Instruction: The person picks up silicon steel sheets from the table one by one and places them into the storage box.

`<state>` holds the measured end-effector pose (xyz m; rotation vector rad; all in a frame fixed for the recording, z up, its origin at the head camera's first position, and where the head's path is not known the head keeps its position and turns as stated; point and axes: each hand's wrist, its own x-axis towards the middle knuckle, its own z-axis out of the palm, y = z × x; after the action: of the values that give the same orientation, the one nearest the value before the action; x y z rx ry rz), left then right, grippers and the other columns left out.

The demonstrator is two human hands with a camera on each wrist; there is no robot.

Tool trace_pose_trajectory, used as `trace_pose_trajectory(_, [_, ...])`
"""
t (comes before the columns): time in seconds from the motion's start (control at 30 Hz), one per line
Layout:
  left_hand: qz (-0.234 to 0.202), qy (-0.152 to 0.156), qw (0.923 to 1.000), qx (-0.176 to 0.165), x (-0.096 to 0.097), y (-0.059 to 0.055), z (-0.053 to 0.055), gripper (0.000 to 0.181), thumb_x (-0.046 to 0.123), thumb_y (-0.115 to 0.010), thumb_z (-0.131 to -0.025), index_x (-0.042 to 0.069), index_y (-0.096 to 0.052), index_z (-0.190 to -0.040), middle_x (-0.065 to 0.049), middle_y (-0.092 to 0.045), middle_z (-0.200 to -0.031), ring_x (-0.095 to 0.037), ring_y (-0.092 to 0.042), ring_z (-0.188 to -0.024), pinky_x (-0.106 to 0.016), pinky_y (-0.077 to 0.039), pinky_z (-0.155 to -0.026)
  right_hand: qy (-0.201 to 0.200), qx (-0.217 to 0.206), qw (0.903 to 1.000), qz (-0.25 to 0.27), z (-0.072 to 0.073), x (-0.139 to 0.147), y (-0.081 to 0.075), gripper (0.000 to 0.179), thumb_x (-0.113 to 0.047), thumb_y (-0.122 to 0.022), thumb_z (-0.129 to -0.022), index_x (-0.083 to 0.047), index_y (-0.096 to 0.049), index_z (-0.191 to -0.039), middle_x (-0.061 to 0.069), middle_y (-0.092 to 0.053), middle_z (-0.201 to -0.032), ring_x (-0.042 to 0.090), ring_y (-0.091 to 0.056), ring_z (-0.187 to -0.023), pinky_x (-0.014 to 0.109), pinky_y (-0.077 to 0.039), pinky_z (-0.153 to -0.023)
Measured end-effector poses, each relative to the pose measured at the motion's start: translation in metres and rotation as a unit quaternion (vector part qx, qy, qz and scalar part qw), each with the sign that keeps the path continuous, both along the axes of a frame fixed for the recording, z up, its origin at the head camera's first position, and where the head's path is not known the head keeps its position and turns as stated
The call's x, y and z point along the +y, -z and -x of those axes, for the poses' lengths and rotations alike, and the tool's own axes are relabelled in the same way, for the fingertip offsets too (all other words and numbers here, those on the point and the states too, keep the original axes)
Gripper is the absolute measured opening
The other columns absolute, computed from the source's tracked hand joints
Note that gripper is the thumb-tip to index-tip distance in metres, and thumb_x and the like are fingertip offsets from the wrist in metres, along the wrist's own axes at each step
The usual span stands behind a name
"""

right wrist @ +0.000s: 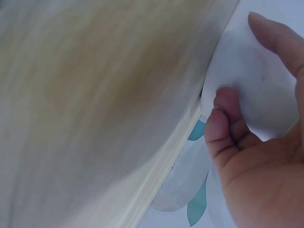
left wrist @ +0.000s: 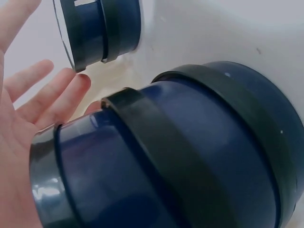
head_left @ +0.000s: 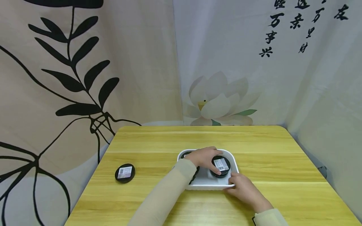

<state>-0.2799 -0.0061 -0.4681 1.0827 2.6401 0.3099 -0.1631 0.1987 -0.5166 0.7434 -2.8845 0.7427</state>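
Observation:
My left hand [head_left: 204,157] reaches into the white tray [head_left: 207,188]. Its thumb and fingers lie around a round, black-topped blue can [head_left: 222,165], which carries a white barcode label and appears stacked on another. The left wrist view shows this can [left wrist: 90,31] between the spread digits, while a big dark blue can stack [left wrist: 142,166] with black bands stands closer to the camera. At the tray's front right corner my right hand [head_left: 244,188] grips the rim, thumb above and fingers below. The right wrist view shows its fingers [right wrist: 228,123] bent.
A single black can [head_left: 125,173] with its label up sits on the wooden table [head_left: 282,157], left of the tray. More cans [head_left: 185,154] in the tray's left part are partly hidden by the left arm. Behind the table hangs a printed curtain [head_left: 147,62].

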Motion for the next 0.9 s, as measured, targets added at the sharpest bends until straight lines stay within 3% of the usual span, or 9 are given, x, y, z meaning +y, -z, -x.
trace_pose_trajectory(0.27, [-0.011,-0.013,0.9997,-0.020,-0.001,-0.007,-0.001,0.090,0.066,-0.077,-0.077,0.029,-0.045,-0.152,0.004,-0.052,-0.147,-0.009,-0.054,-0.126,-0.032,-0.048,-0.106,0.005,-0.012,0.9999,-0.002,-0.001,0.000,0.000,0.022,-0.027,-0.085,-0.078,-0.020,-0.066,-0.071,-0.014,-0.049,-0.077,0.000,-0.043,-0.070,0.023,-0.041,-0.063])
trace_pose_trajectory(0.9, [-0.034,-0.032,0.9988,-0.015,-0.006,-0.017,-0.001,0.072,0.061,-0.071,-0.086,0.028,-0.051,-0.147,0.004,-0.055,-0.143,-0.009,-0.056,-0.121,-0.032,-0.050,-0.102,0.002,0.001,1.0000,-0.001,0.000,0.000,0.001,0.022,-0.028,-0.086,-0.077,-0.022,-0.065,-0.071,-0.015,-0.050,-0.077,0.000,-0.045,-0.070,0.023,-0.042,-0.063])
